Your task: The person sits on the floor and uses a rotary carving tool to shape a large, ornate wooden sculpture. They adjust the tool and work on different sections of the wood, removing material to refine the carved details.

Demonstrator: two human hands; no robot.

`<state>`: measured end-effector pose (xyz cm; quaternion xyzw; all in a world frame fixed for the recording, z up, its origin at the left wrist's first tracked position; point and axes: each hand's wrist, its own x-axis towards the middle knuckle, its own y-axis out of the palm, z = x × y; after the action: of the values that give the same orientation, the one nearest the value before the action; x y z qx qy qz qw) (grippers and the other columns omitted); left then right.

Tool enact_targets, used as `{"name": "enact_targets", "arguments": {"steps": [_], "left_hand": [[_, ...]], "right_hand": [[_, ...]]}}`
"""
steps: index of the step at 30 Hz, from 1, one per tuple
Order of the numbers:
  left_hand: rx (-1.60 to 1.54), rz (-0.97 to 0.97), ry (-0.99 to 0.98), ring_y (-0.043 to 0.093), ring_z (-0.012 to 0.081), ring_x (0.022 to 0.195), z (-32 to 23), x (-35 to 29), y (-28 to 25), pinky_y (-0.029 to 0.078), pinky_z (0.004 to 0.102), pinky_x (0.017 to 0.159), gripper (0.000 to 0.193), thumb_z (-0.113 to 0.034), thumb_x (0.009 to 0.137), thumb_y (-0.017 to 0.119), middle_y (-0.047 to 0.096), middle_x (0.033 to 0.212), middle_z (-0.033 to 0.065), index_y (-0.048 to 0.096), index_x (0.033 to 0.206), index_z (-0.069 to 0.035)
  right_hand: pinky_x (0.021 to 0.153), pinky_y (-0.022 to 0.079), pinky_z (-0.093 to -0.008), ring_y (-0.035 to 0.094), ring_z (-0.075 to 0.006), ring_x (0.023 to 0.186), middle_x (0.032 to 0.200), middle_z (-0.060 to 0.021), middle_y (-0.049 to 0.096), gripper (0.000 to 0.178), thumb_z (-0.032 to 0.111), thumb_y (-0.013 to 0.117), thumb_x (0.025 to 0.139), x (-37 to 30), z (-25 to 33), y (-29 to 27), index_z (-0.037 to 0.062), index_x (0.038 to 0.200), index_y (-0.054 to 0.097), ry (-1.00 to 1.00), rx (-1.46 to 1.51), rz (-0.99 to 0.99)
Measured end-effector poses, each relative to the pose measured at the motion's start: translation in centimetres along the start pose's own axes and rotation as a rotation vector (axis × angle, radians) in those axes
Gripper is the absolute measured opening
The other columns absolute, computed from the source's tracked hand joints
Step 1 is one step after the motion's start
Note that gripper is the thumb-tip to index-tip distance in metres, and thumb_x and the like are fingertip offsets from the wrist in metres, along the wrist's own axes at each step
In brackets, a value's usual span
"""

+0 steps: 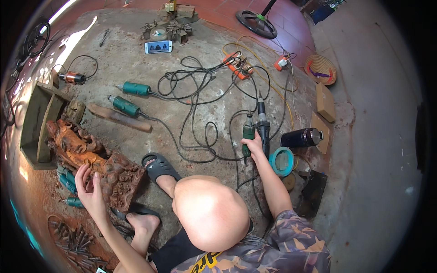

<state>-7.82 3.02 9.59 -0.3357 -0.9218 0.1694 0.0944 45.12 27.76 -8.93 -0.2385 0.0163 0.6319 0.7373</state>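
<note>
A carved wooden figure (79, 148), orange-brown with a knotty dark base, lies tilted on the left against a wooden box (38, 125). My left hand (91, 189) is open at its near side, fingers apart; whether the fingertips touch the wood I cannot tell. On the right, my right hand (255, 144) is closed around a green rotary grinder (248, 129), its narrow tip pointing away from me. Right beside it lies a black rotary tool (262, 123). Two more green grinders (135, 88) lie on the floor at the far left, their cords running to the middle.
Tangled black cords (195, 91) spread across the concrete floor to an orange power strip (237, 66). A dark flask (300, 137) and a turquoise-rimmed round container (282, 161) stand right of my arm. Many metal bits (75, 239) lie at lower left. A phone (158, 47) lies at the back.
</note>
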Motion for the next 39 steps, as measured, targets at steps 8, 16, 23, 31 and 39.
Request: {"name": "enact_targets", "arguments": {"steps": [8,16,23,31,39], "left_hand": [[0.13,0.165,0.066,0.06,0.0203,0.125,0.7,1.8,3.6,0.051,0.0345,0.1,0.034,-0.007,0.098,0.07,0.054,0.146,0.0075,0.065,0.132,-0.004],[0.04,0.207,-0.072,0.062,0.0203,0.118,1.6,2.8,5.2,0.053,0.03,0.091,0.035,-0.005,0.092,0.074,0.056,0.142,0.0085,0.068,0.126,-0.006],[-0.005,0.278,-0.132,0.066,0.024,0.115,2.4,3.2,6.3,0.056,0.0343,0.089,0.03,-0.006,0.087,0.077,0.066,0.127,0.0105,0.073,0.117,-0.005],[-0.059,0.435,-0.142,0.071,0.0203,0.098,2.9,2.4,8.1,0.057,0.0297,0.08,0.028,0.0,0.088,0.076,0.073,0.114,0.0108,0.074,0.115,-0.003],[-0.122,0.511,-0.296,0.071,0.0147,0.089,0.5,1.6,10.0,0.053,0.0274,0.073,0.028,-0.005,0.091,0.076,0.073,0.113,0.0091,0.073,0.119,-0.004]], "right_hand": [[0.079,0.054,-0.0346,0.067,-0.0198,0.091,0.104,-0.0079,0.07,0.059,0.009,0.083,0.064,6.9,-2.5,2.6,0.0052,0.119,0.064,0.173,-0.326,-0.161],[0.087,0.056,-0.037,0.071,-0.0247,0.095,0.108,-0.0113,0.074,0.065,0.013,0.086,0.061,10.9,-3.5,1.9,0.0017,0.123,0.066,-0.057,-0.707,-0.349],[0.103,0.051,-0.041,0.061,-0.032,0.128,0.135,-0.014,0.064,0.071,0.024,0.087,0.079,9.8,9.1,6.2,0.0092,0.144,0.061,-0.352,-0.636,-0.135],[0.089,0.059,-0.0369,0.071,-0.0247,0.113,0.125,-0.0126,0.072,0.056,0.022,0.084,0.085,9.0,19.7,28.4,0.0067,0.136,0.067,-0.639,-0.474,0.59],[0.085,0.058,-0.0389,0.071,-0.0264,0.096,0.112,-0.0141,0.072,0.047,0.036,0.079,0.09,3.7,18.1,45.4,0.0036,0.123,0.072,-0.617,-0.568,0.754]]}}
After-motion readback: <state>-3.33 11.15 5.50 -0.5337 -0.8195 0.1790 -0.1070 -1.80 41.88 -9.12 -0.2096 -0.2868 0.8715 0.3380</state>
